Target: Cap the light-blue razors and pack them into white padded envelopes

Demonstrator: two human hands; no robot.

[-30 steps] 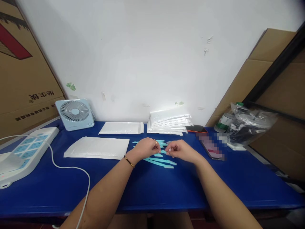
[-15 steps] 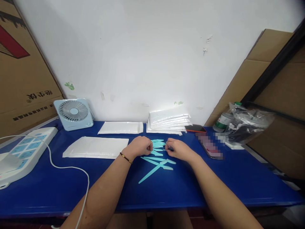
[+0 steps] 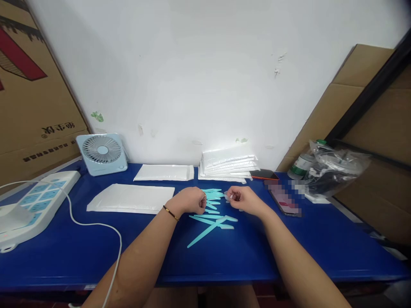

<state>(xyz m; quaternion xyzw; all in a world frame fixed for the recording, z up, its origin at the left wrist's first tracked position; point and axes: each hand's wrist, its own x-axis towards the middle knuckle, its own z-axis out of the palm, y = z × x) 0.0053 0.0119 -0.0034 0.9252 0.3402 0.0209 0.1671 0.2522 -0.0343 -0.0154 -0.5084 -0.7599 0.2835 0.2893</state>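
My left hand (image 3: 192, 200) is closed over the handle ends of several slim teal eyebrow razors (image 3: 213, 195), and one razor appears to be held in its fingers. The razors' heads point right, toward my right hand (image 3: 243, 200). That hand's thumb and fingers are pinched on a small translucent cap (image 3: 226, 196), just off the razor tips. More small clear pieces lie partly hidden beneath it. Nearer to me, a few teal razors (image 3: 205, 233) lie loose and crossed on the blue table (image 3: 231, 256), with pale covers on their heads.
White padded envelopes (image 3: 131, 197) lie at left, with a stack of them (image 3: 228, 162) against the wall. A small fan (image 3: 102, 150) and a power strip (image 3: 41, 205) with a white cable stand left. Phones (image 3: 284, 199), a bottle (image 3: 302, 164) and a plastic bag (image 3: 337, 169) are right.
My right hand has shifted slightly right, away from the razor tips, and a translucent cap now shows at its fingertips. My left hand has moved slightly down and stays closed.
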